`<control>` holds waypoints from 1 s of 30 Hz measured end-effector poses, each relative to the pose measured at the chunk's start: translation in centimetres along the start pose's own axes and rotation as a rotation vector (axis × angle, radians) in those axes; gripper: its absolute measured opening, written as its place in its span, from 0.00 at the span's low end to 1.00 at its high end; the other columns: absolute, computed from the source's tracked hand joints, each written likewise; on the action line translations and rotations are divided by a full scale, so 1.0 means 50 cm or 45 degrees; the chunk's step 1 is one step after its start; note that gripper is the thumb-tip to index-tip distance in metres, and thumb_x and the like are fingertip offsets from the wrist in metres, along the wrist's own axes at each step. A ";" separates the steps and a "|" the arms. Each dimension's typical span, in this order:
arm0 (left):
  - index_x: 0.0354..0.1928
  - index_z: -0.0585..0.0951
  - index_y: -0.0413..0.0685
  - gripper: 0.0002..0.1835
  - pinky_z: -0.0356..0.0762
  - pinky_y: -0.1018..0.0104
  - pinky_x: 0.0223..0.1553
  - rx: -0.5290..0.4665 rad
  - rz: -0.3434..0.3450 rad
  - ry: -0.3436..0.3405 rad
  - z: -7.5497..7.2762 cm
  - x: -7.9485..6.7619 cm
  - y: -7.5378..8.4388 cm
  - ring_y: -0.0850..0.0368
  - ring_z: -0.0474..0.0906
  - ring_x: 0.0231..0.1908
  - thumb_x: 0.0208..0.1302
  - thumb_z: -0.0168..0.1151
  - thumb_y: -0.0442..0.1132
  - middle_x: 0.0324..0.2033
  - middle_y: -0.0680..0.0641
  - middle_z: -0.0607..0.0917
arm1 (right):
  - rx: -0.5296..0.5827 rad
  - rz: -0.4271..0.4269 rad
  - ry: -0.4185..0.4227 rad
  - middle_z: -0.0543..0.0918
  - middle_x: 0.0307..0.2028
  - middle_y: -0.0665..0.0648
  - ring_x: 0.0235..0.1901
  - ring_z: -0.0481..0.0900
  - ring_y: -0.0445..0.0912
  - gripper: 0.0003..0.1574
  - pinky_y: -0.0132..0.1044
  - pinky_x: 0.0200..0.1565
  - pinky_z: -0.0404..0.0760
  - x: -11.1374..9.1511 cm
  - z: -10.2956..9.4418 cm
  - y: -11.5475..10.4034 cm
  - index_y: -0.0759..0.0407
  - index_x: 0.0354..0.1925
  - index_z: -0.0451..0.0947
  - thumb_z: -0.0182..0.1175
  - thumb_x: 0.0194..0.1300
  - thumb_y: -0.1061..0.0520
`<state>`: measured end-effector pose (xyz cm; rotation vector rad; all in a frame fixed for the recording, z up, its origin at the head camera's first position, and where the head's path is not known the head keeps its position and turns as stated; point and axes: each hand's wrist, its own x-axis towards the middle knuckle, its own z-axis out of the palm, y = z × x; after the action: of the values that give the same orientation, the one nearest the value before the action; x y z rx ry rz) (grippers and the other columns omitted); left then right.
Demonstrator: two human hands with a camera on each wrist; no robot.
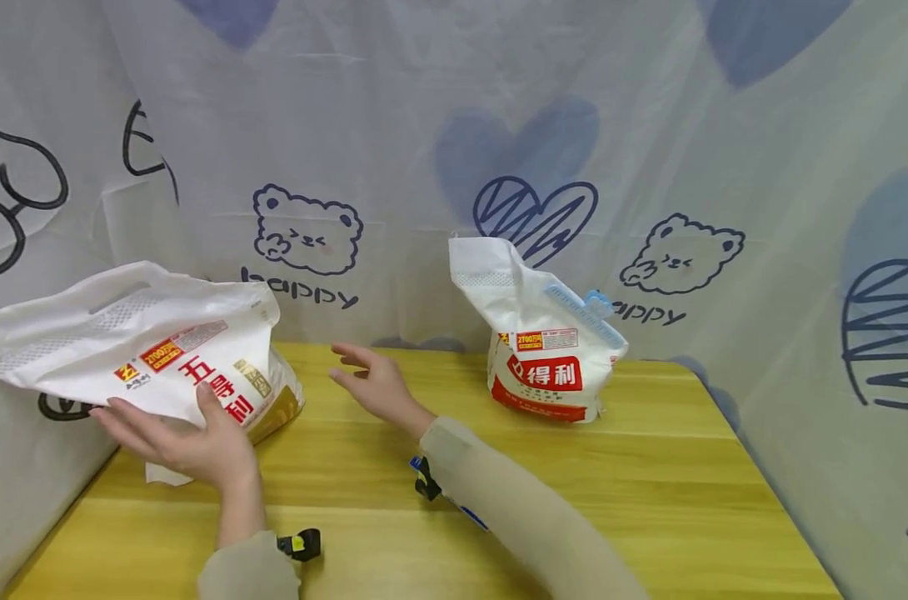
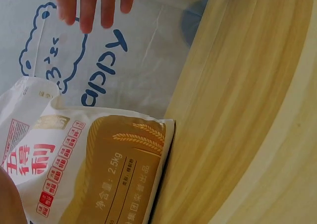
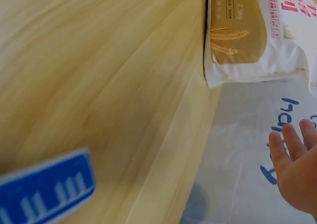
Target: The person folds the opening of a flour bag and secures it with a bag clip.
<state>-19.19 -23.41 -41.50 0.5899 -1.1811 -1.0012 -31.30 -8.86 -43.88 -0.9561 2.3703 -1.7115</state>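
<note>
A white flour bag (image 1: 154, 350) with red print stands on the left of the table, its loose top flopped over to the left. Its brown lower panel (image 2: 124, 169) shows wheat ears and 2.5kg in the left wrist view. My left hand (image 1: 199, 446) is in front of this bag, palm up and fingers extended; whether it touches the bag I cannot tell. To the right of the bag, my right hand (image 1: 379, 387) is held in the air with fingers spread and holds nothing. Its fingers (image 3: 294, 142) appear beyond the bag's edge in the right wrist view.
A second flour bag (image 1: 544, 367) stands at the back right, with a light blue sealing clip (image 1: 585, 312) across its folded top. Printed curtains (image 1: 409, 275) hang behind and beside the wooden table (image 1: 649, 467). A blurred blue piece (image 3: 47, 189) sits close to the right wrist camera.
</note>
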 end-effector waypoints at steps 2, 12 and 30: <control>0.79 0.55 0.32 0.47 0.39 0.76 0.77 0.022 -0.062 -0.028 -0.001 0.002 0.000 0.55 0.46 0.80 0.64 0.72 0.35 0.79 0.29 0.50 | 0.033 0.023 -0.007 0.79 0.67 0.47 0.64 0.80 0.47 0.30 0.31 0.58 0.81 0.010 0.014 -0.005 0.51 0.71 0.75 0.64 0.75 0.51; 0.83 0.51 0.52 0.50 0.35 0.80 0.73 0.090 -0.356 -0.124 -0.001 0.021 -0.073 0.64 0.42 0.78 0.66 0.69 0.33 0.82 0.47 0.49 | 0.171 0.173 -0.033 0.82 0.64 0.43 0.57 0.81 0.40 0.28 0.31 0.55 0.82 0.045 0.094 -0.040 0.45 0.71 0.75 0.62 0.77 0.49; 0.84 0.45 0.72 0.49 0.70 0.65 0.69 0.167 -0.555 -0.297 -0.004 0.023 -0.077 0.53 0.63 0.69 0.73 0.62 0.33 0.75 0.50 0.66 | 0.093 0.159 -0.144 0.75 0.71 0.49 0.69 0.73 0.46 0.30 0.35 0.64 0.77 0.068 0.154 -0.075 0.36 0.71 0.74 0.64 0.74 0.44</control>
<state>-20.21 -26.23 -44.18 0.8769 -1.3624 -1.3969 -29.34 -17.77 -42.50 -0.8507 2.2301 -1.6413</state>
